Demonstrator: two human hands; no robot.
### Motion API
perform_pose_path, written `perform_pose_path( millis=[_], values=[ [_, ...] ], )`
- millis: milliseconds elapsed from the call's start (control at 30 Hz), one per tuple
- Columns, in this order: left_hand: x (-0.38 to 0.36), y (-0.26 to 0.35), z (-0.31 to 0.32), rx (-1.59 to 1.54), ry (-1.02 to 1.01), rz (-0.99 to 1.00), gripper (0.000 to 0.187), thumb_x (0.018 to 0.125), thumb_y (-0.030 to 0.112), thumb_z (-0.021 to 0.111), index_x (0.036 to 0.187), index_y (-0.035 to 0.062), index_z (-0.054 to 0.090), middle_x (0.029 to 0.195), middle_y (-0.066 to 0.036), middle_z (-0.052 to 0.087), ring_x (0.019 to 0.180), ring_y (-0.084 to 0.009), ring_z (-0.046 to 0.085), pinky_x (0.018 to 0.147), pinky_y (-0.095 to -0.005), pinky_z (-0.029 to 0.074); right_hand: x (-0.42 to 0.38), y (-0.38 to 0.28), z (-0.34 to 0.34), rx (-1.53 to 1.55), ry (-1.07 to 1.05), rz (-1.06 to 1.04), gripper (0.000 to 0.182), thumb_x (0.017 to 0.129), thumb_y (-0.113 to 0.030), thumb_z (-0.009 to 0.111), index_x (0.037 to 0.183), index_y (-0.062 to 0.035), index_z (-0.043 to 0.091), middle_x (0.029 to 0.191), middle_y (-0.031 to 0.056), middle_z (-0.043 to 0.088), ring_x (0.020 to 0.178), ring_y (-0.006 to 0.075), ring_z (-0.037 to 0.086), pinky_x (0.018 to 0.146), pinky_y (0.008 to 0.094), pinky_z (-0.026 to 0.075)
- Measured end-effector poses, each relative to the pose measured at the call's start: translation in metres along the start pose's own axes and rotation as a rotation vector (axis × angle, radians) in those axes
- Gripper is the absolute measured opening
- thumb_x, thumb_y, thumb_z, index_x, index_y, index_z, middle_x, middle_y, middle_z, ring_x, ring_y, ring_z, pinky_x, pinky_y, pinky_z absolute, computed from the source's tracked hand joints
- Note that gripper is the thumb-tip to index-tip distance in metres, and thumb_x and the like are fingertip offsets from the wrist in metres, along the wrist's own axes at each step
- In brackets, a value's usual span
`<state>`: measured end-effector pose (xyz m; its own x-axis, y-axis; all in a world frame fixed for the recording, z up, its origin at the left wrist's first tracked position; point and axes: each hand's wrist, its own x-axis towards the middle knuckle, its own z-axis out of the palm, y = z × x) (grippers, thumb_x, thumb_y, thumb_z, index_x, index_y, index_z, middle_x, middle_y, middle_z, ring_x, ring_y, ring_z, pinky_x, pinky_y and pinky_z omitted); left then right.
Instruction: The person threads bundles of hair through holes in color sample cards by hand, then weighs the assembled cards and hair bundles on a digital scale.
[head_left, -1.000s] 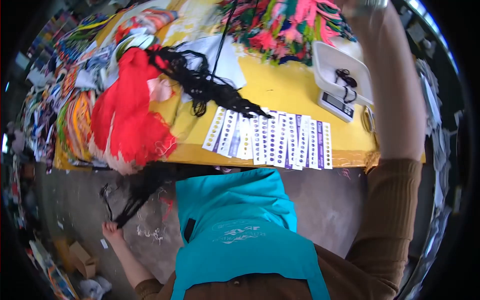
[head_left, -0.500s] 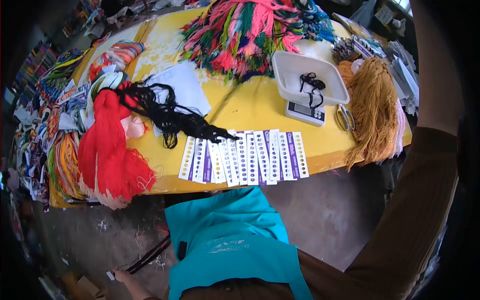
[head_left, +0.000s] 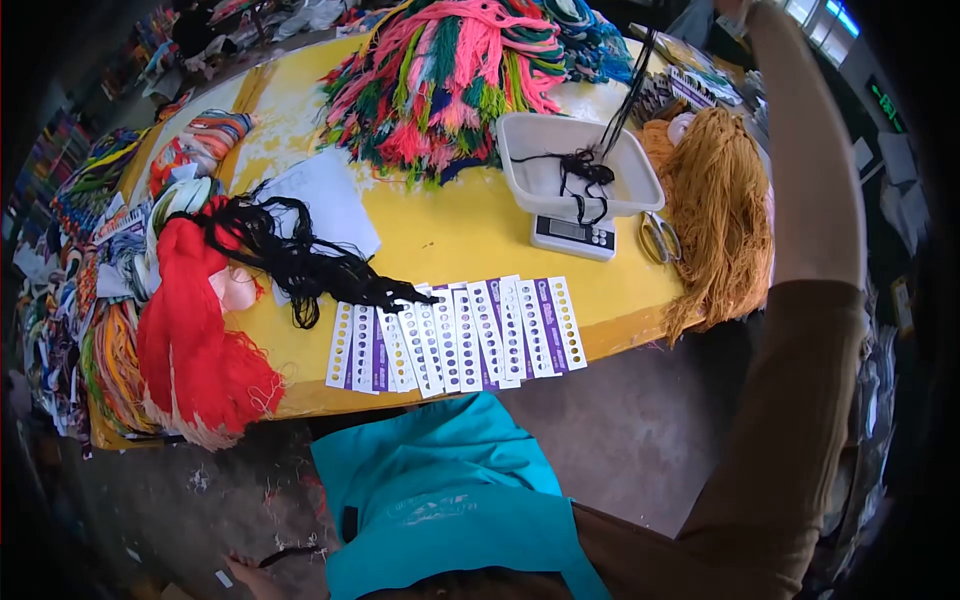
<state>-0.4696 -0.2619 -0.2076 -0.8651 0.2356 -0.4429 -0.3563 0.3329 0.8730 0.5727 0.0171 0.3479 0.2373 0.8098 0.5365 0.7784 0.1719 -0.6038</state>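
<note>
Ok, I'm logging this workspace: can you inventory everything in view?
table: one, yellow, centre
mixed hanks: several, multicoloured, far left
red hank: one, left
black tangle: one, beside red hank
sheet: one, white, beneath tangle
punched cards: overlapping row, white-purple, front edge
thread pile: one, pink-green, back
blue hanks: uncounted, beside pile
scale: one, white, right of centre
tray: one, white, on scale
black thread: in tray, more hanging above
scissors: one pair, beside scale
golden hank: one, right
apron: one, teal, worn
left hand: one, lower left, on a black strand
right hand: one, top edge, cropped
</note>
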Motion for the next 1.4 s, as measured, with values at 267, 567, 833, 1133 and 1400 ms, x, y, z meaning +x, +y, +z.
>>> perform_pose_path(
  millis=[267, 567, 833, 1133, 1400],
  values=[
    [-0.029, 0.011, 0.059, -0.171, -0.237, 0.011, 0.032, 0.101, 0.037, 0.048, 0.110, 0.0100, 0.063, 0.063, 0.006, 0.047, 0.046, -0.0055, 0.034, 0.040, -0.0223, 0.030, -0.169, 0.142, 0.112, -0.949, -0.288, 0.037, 0.020, 0.089, -0.023, 0.055, 0.100, -0.0143, 0.069, 0.083, 0.0150, 0.068, 0.075, 0.0347, 0.065, 0.067, 0.0455, 0.051],
    [-0.119, 0.034, 0.117, -0.207, -0.619, -0.122, 0.040, 0.100, 0.038, 0.049, 0.132, 0.0132, 0.053, 0.060, 0.005, 0.040, 0.041, -0.0047, 0.026, 0.033, -0.0205, 0.020, -0.293, 0.108, 0.130, -0.532, -0.235, -0.098, 0.025, 0.090, -0.021, 0.060, 0.114, -0.0201, 0.068, 0.110, 0.0030, 0.063, 0.083, 0.0246, 0.066, 0.067, 0.0361, 0.053],
    [-0.175, 0.053, 0.172, -0.404, -0.657, -0.094, 0.041, 0.101, 0.030, 0.050, 0.133, 0.0049, 0.050, 0.074, 0.004, 0.045, 0.051, -0.0026, 0.030, 0.042, -0.0182, 0.026, -0.318, 0.100, 0.128, -0.539, 0.198, -0.145, 0.021, 0.083, -0.006, 0.063, 0.103, -0.0113, 0.070, 0.114, 0.0047, 0.063, 0.085, 0.0238, 0.063, 0.073, 0.0339, 0.051],
    [-0.168, 0.064, 0.179, -0.448, -1.316, -0.043, 0.040, 0.103, 0.027, 0.045, 0.137, 0.0057, 0.047, 0.069, 0.005, 0.040, 0.046, -0.0034, 0.027, 0.036, -0.0183, 0.022, -0.325, 0.096, 0.155, -0.562, 0.176, -0.102, 0.023, 0.075, -0.012, 0.070, 0.097, -0.0104, 0.070, 0.128, 0.0091, 0.057, 0.127, 0.0329, 0.045, 0.103, 0.0441, 0.037],
    [-0.194, 0.078, 0.182, -0.490, -1.169, -0.121, 0.039, 0.103, 0.026, 0.043, 0.132, 0.0004, 0.050, 0.064, 0.004, 0.036, 0.047, -0.0043, 0.028, 0.038, -0.0184, 0.025, -0.318, 0.106, 0.202, -0.727, 0.130, 0.030, 0.035, 0.068, -0.031, 0.078, 0.091, -0.0068, 0.069, 0.140, 0.0119, 0.047, 0.137, 0.0354, 0.031, 0.108, 0.0492, 0.027]
  ],
)
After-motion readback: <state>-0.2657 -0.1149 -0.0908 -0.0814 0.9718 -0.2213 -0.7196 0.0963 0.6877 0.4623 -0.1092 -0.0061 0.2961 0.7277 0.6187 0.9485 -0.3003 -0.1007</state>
